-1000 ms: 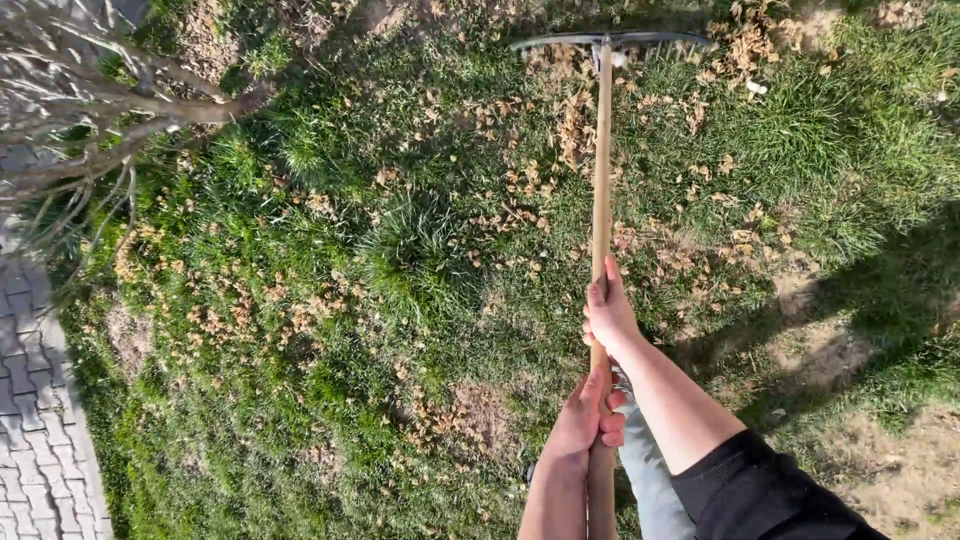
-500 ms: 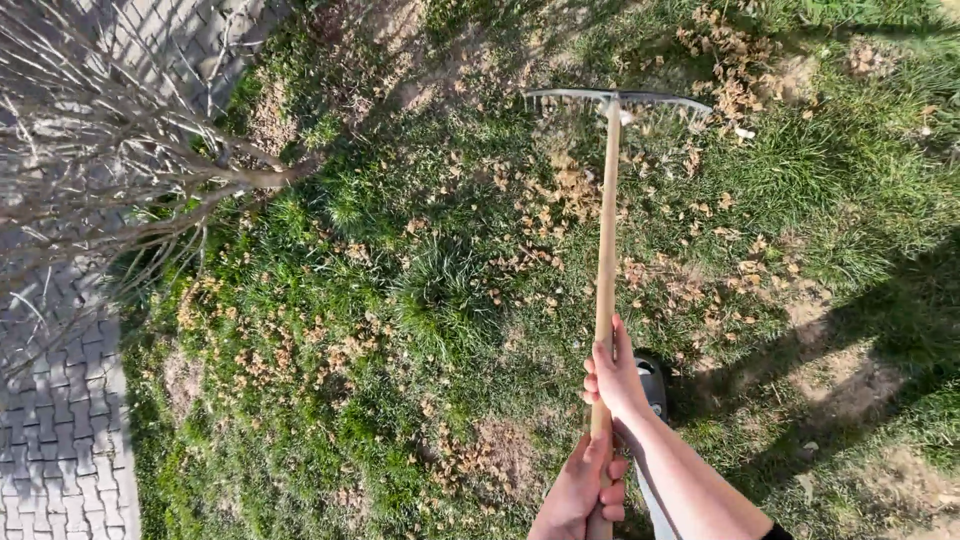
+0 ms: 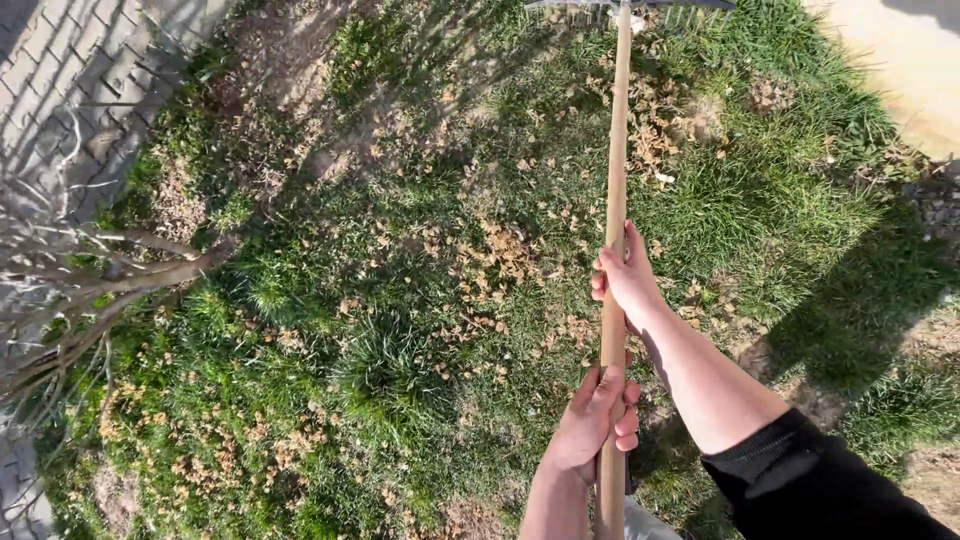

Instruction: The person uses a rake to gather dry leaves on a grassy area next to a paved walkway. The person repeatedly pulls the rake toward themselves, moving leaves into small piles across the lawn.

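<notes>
Both the left hand (image 3: 592, 425) and right hand (image 3: 625, 278) grip the rake (image 3: 614, 190), its head reaching far out, while dry leaves (image 3: 500, 250) lie scattered across most of the grass (image 3: 400, 360).

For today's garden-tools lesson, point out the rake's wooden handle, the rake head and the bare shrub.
wooden handle (image 3: 617, 150), head view, on the bare shaft above the hands.
rake head (image 3: 680, 4), head view, on its metal bar.
bare shrub (image 3: 150, 272), head view, on a thick branch.

Both hands fisted, right hand (image 3: 626, 278) ahead with arm outstretched, left hand (image 3: 592, 425) behind, nearer body
</notes>
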